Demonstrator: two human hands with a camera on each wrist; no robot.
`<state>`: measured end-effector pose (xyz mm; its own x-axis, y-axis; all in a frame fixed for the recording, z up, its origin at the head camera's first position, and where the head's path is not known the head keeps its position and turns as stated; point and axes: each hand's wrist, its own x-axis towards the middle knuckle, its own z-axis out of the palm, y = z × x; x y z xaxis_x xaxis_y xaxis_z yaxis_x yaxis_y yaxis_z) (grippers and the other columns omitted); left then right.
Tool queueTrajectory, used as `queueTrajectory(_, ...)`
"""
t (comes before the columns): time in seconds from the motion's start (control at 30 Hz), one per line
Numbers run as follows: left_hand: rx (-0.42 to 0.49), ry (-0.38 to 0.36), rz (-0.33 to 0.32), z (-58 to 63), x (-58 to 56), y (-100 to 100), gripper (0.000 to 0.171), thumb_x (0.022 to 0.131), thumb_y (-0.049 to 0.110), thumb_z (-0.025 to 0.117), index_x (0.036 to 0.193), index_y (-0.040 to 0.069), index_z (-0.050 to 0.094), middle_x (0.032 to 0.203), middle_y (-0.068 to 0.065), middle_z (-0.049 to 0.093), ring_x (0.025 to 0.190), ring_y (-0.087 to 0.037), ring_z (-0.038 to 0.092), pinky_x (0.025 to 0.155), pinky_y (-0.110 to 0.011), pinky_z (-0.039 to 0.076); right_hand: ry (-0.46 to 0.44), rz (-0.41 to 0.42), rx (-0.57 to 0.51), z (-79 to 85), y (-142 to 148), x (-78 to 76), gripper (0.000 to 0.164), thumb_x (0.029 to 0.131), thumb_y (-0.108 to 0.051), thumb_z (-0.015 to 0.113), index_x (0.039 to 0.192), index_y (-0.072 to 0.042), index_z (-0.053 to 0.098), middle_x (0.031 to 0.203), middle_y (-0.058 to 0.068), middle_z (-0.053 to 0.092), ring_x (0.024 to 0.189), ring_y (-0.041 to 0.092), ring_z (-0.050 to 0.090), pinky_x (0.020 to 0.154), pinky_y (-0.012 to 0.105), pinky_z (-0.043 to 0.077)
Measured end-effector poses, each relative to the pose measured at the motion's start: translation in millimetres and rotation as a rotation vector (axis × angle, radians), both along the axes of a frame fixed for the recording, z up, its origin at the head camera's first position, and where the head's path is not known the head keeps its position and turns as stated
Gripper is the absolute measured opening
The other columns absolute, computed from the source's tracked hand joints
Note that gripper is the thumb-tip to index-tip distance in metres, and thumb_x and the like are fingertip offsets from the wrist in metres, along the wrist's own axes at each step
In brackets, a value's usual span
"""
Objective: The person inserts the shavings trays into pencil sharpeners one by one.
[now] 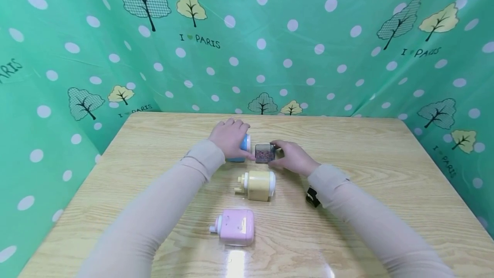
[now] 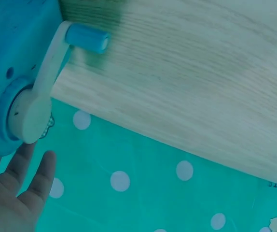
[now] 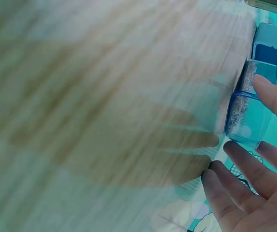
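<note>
A blue crank pencil sharpener (image 1: 244,143) lies on the table under my left hand (image 1: 230,137), which grips it from above with the thumb along the near side. In the left wrist view its white crank arm (image 2: 51,63) with a blue knob sticks out past the fingers. Just right of the sharpener is a clear shavings drawer (image 1: 264,153) with pencil shavings inside. My right hand (image 1: 292,156) holds the drawer by its right end, thumb on the near side and fingers on the far side. In the right wrist view, the drawer's slot (image 3: 268,54) shows in the sharpener body.
A yellow crank sharpener (image 1: 259,185) lies nearer on the table (image 1: 366,153), and a pink one (image 1: 236,227) lies nearer still. Beside the right sleeve is a small black object (image 1: 312,197). A green dotted curtain (image 1: 247,72) hangs behind the table's far edge.
</note>
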<state>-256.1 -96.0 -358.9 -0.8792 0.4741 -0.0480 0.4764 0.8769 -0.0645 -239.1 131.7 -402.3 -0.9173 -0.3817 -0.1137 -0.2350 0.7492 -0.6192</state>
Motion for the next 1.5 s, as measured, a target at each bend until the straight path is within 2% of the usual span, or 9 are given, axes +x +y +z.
queueTrajectory(0.27, 0.017, -0.023, 0.019, -5.8, 0.6, -5, 0.117, 0.064, 0.079, 0.065, 0.151, 0.005, 0.044, 0.146, -0.015, 0.054, 0.127, -0.034, 0.052, 0.105, -0.053, 0.043, 0.002, -0.005, 0.009, -0.2, -1, -3.5, 0.078, 0.078, -0.026, 0.081, 0.144, 0.002, 0.052, 0.130, 0.022, 0.064, 0.118, 0.037, 0.060, 0.105, 0.053, 0.045)
queueTrajectory(0.67, 0.051, -0.051, 0.036, -9.9, -0.5, -7, 0.115, 0.063, 0.074, 0.071, 0.150, 0.005, 0.044, 0.142, -0.015, 0.057, 0.124, -0.033, 0.054, 0.103, -0.051, 0.045, -0.002, -0.006, 0.044, 0.7, -2, -3.8, 0.077, 0.077, -0.026, 0.081, 0.144, 0.001, 0.052, 0.133, 0.023, 0.063, 0.119, 0.038, 0.060, 0.107, 0.053, 0.043)
queueTrajectory(0.77, 0.060, -0.056, 0.028, -10.8, -0.6, -7, 0.110, 0.063, 0.072, 0.073, 0.146, 0.005, 0.048, 0.135, -0.014, 0.061, 0.118, -0.031, 0.057, 0.099, -0.050, 0.048, -0.005, -0.008, 0.045, 0.9, -3, -3.7, 0.078, 0.077, -0.026, 0.081, 0.144, 0.001, 0.052, 0.134, 0.023, 0.063, 0.120, 0.037, 0.060, 0.107, 0.053, 0.043)
queueTrajectory(1.0, 0.079, -0.079, 0.021, -13.2, -3.5, -6, 0.087, 0.061, 0.062, 0.081, 0.126, 0.009, 0.059, 0.111, -0.007, 0.067, 0.098, -0.027, 0.061, 0.084, -0.045, 0.055, 0.017, -0.009, 0.068, -0.2, -4, -4.1, 0.077, 0.077, -0.028, 0.081, 0.143, 0.000, 0.052, 0.133, 0.022, 0.063, 0.119, 0.037, 0.060, 0.107, 0.052, 0.044)
queueTrajectory(1.2, 0.116, -0.101, 0.015, -16.1, -5.9, -7, 0.076, 0.065, 0.051, 0.085, 0.123, 0.009, 0.058, 0.110, -0.008, 0.068, 0.096, -0.027, 0.063, 0.082, -0.043, 0.056, 0.027, -0.013, 0.085, 1.5, -6, -3.2, 0.077, 0.077, -0.029, 0.082, 0.142, -0.001, 0.053, 0.133, 0.021, 0.064, 0.119, 0.036, 0.060, 0.106, 0.052, 0.045)
queueTrajectory(1.5, 0.149, -0.089, 0.016, -23.2, -9.7, -7, 0.070, 0.065, 0.048, 0.086, 0.118, 0.013, 0.058, 0.107, -0.005, 0.068, 0.093, -0.025, 0.064, 0.080, -0.042, 0.056, 0.043, -0.020, 0.101, 2.3, -7, -2.8, 0.075, 0.076, -0.030, 0.082, 0.140, -0.003, 0.056, 0.128, 0.019, 0.066, 0.115, 0.035, 0.062, 0.102, 0.053, 0.047)
